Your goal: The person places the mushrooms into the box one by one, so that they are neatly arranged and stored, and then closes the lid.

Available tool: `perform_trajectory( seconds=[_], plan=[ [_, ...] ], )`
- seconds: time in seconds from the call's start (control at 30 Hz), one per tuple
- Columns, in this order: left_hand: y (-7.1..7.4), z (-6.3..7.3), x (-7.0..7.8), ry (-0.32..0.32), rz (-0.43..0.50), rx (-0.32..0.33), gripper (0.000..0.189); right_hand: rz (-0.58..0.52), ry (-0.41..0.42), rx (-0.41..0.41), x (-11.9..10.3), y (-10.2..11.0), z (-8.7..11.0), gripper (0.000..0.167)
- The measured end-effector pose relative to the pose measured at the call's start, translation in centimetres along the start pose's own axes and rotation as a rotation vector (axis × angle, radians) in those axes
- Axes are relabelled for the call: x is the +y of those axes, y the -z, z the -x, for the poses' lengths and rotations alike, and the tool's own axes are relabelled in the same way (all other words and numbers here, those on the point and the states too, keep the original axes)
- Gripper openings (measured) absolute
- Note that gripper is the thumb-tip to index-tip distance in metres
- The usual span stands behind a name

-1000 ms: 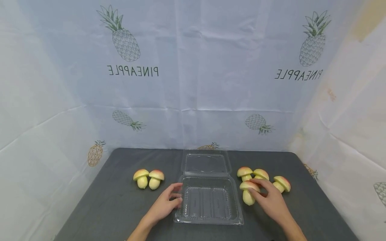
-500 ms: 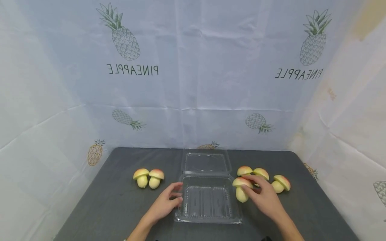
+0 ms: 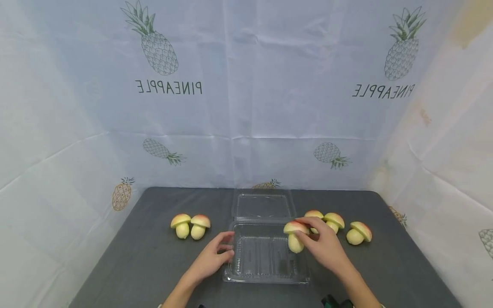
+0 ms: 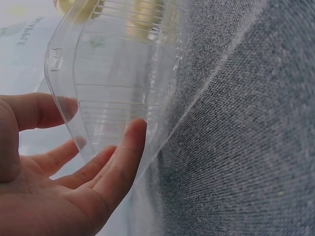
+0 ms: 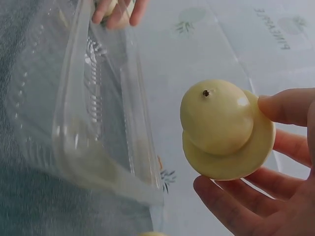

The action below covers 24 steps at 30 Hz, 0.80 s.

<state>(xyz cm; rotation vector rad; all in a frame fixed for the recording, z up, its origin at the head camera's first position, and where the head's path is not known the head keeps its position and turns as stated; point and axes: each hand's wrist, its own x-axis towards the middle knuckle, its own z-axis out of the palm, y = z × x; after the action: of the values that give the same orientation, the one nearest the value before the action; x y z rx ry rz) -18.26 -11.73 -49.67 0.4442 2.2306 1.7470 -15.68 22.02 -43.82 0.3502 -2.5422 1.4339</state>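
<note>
My right hand (image 3: 324, 244) pinches a toy mushroom (image 3: 295, 245) with a pale yellow stem and red-tinged cap. It is held over the right side of a clear plastic clamshell box (image 3: 265, 281). In the right wrist view the mushroom's stem end (image 5: 216, 118), with a small dark hole, faces the camera, and thumb and fingers grip the cap's rim. My left hand (image 3: 212, 256) is at the box's left side, fingers loosely bent. Its fingertips (image 4: 135, 132) lie against the box wall (image 4: 118, 93) in the left wrist view. The lid (image 3: 263, 206) lies folded back.
Two more toy mushrooms, one (image 3: 181, 226) beside another (image 3: 199, 226), lie left of the box. Several others, including one (image 3: 359, 233) at the far right, lie right of it. A dark grey table (image 3: 154, 273) carries everything, with pineapple-print cloth (image 3: 269, 107) behind.
My right hand has lifted the toy mushroom from the right-hand group and carried it left over the box. The left hand has stayed at the box's side.
</note>
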Motion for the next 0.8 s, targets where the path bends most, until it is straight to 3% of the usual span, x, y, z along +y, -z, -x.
perform_trajectory(
  seconds=[0.8],
  plan=[
    [0.0,-0.1,-0.4,-0.018,0.014,0.005,0.056,-0.049,-0.007,-0.076,-1.0,-5.5,-1.8,0.035]
  ],
)
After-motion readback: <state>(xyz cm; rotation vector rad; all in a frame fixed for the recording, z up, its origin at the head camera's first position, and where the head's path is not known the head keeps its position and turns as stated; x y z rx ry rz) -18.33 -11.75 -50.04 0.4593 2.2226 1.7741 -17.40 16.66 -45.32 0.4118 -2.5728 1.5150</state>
